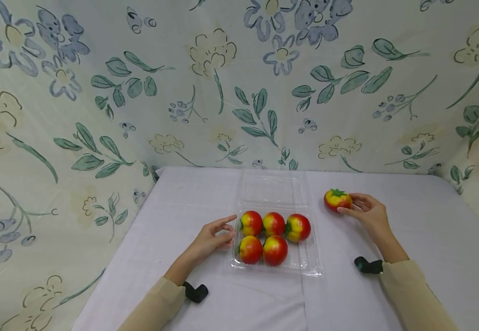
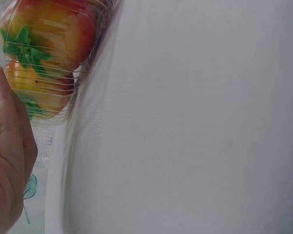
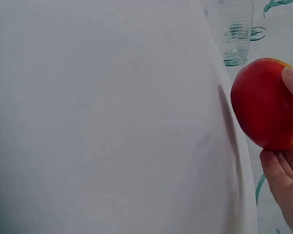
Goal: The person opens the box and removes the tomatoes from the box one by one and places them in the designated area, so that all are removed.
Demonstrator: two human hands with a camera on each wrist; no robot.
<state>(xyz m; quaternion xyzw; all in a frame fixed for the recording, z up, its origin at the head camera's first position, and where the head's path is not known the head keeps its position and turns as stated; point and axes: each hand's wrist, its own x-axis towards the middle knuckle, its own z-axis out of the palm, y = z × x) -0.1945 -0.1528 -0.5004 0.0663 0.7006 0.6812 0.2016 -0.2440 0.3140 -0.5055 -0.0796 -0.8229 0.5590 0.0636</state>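
Observation:
My right hand (image 1: 369, 216) pinches a red-and-yellow tomato (image 1: 335, 200) with a green leafy top, thumb on one side and fingers on the other. In the right wrist view the tomato (image 3: 263, 105) shows its smooth red side. A clear plastic clamshell box (image 1: 310, 259) stands left of it with its lid (image 1: 272, 191) folded back. Several similar tomatoes (image 1: 275, 250) lie in it in two rows; the front right part holds none. Beside the box's left wall is my left hand (image 1: 210, 239), its index finger stretched to the rim. The left wrist view shows two tomatoes (image 2: 49, 36) through the ribbed wall.
A white cloth (image 1: 190, 193) covers the table and has a crease running toward the front. Behind the table hangs a floral curtain (image 1: 223, 92). Black wrist mounts (image 1: 196, 292) stick out from both sleeves.

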